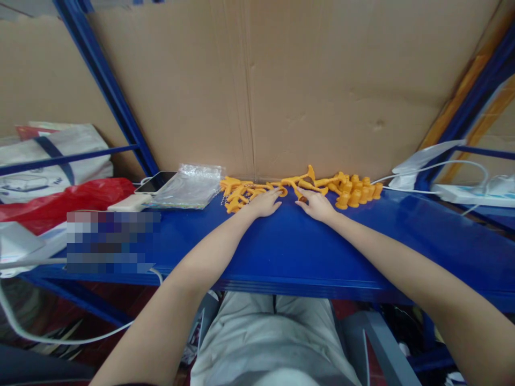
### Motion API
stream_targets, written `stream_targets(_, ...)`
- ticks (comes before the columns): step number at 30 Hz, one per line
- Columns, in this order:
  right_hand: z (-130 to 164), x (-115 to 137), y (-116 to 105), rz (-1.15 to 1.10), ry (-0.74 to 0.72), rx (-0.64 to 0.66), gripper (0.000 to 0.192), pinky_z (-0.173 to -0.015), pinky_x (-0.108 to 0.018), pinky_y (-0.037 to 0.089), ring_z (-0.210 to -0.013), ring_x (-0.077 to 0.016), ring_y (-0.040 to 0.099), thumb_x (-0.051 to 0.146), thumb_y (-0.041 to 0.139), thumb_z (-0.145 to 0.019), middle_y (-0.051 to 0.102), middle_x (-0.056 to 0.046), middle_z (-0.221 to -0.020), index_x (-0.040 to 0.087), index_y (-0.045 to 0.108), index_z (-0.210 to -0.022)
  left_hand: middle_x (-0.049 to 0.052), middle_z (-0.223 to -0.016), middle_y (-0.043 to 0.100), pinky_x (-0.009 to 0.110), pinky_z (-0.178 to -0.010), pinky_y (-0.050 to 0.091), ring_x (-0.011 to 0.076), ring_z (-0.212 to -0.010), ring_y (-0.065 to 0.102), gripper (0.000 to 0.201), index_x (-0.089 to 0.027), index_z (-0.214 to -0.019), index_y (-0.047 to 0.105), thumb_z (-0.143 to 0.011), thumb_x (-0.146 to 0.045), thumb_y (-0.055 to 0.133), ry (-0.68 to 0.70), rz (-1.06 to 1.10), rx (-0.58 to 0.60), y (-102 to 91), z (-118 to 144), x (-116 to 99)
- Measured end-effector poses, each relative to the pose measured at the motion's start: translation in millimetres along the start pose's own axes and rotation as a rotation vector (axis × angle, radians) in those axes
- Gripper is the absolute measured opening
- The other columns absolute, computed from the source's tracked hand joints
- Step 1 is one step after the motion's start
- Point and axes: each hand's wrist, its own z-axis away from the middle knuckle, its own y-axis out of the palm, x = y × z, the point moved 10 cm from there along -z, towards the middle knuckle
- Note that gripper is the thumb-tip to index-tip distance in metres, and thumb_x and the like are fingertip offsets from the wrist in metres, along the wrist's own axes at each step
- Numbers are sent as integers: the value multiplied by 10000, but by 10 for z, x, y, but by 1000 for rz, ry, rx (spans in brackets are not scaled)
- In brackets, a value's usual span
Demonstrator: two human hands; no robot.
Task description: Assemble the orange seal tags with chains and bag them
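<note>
Both my hands reach to the back of the blue table. My left hand [265, 204] lies low with its fingers stretched forward and the thumb apart, fingertips at a round-ended orange piece [283, 191]. Between the thumb and fingers of my right hand [317, 206] is an orange plastic piece [301, 198], partly hidden by the hand. Behind the hands lies a branching orange plastic piece [300, 177]. To the left is a heap of orange branched pieces [237, 190] with thin metal chains among them. Short orange spool-shaped pieces [356, 194] stand grouped on the right.
A cardboard wall [257, 91] rises behind the blue table [277, 252]. Clear plastic bags [189, 187], a phone-like device [156, 182] and a white box [129, 203] sit at left, near a red bag [68, 201]. White cables and a power strip [475, 194] are at right.
</note>
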Motion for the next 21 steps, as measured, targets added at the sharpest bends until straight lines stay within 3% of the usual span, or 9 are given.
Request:
stream_targets(9, -117, 228, 46, 295, -6, 135, 548, -1035, -410, 458, -1231, -309, 608, 294, 454, -1001, 602, -184, -1396, 71, 439, -1502, 131, -1579, 388, 346, -1196, 316, 232, -1454, 392, 551, -103, -1497, 411, -998, -331, 364, -25, -28, 14, -3, 11, -10)
stream_targets(14, -311, 331, 140, 337, -49, 172, 494, -1036, -399, 435, -1233, -298, 603, 239, 458, -995, 613, -196, -1375, 69, 481, -1458, 140, -1599, 347, 318, -1209, 286, 222, -1471, 360, 563, -64, -1508, 390, -1004, -310, 348, -36, -42, 48, -1, 26, -40)
stream_targets(21, -507, 261, 282, 326, -1, 213, 513, -1068, -459, 398, -1269, -326, 581, 263, 519, -983, 598, -219, -1386, 65, 464, -1454, 142, -1581, 379, 325, -1192, 325, 232, -1439, 415, 557, -78, -1495, 416, -1001, -332, 377, -71, -47, 28, -27, 35, -4)
